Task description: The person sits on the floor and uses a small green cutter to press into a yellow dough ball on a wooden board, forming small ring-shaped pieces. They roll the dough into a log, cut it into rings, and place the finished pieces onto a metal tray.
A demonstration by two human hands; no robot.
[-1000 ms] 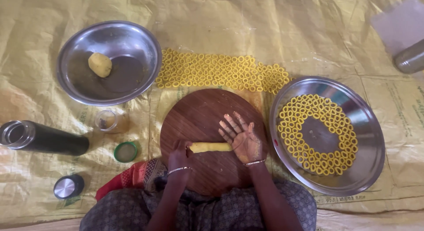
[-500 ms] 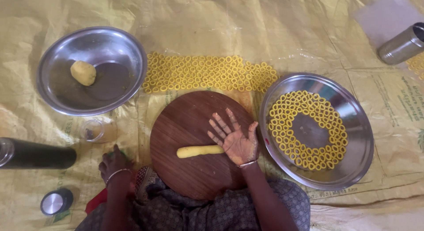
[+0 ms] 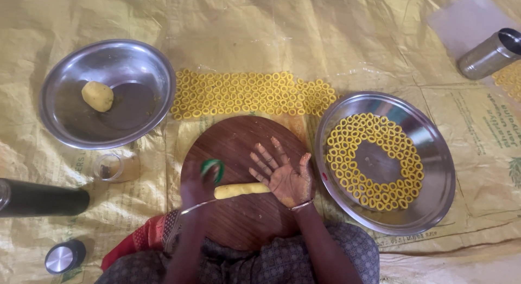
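Dough roll [image 3: 241, 190] lies on the round wooden board [image 3: 239, 224], lower centre of frame, long axis running left-right across the picture. Its right end sits under or against the heel of the right hand [image 3: 284, 175]; its left end stops just short of the left hand [image 3: 198, 183].

Right hand: palm up, fingers spread and pointing toward upper left, gripping nothing. Of the two it's the closer one, in contact with the roll or all but.

Left hand: blurred, fingers closed round a small green ring-shaped lid [image 3: 213, 170], held just above and left of the roll's left end. Can't tell whether the lid touches the board.

Counts:
- 1 dough roll on the board
- 1 dough ball [image 3: 97, 96] in the steel bowl [image 3: 146, 72], upper left
- 1 bowl, 1 steel plate [image 3: 434, 170] at right, touching or just beside the board's edge
- 1 band of small yellow dough rings [image 3: 252, 92] on the yellow sheet [image 3: 325, 34] above the board, in several rows, too many to count
- a second lot of rings [image 3: 374, 162] arranged in a hoop on the plate, centre bare
- 1 small glass [image 3: 111, 167] left of the board
- 1 dark flask [image 3: 40, 197] lying at far left, its cap [image 3: 62, 257] well apart in the lower left
- 1 steel tumbler [image 3: 488, 53] lying upper right
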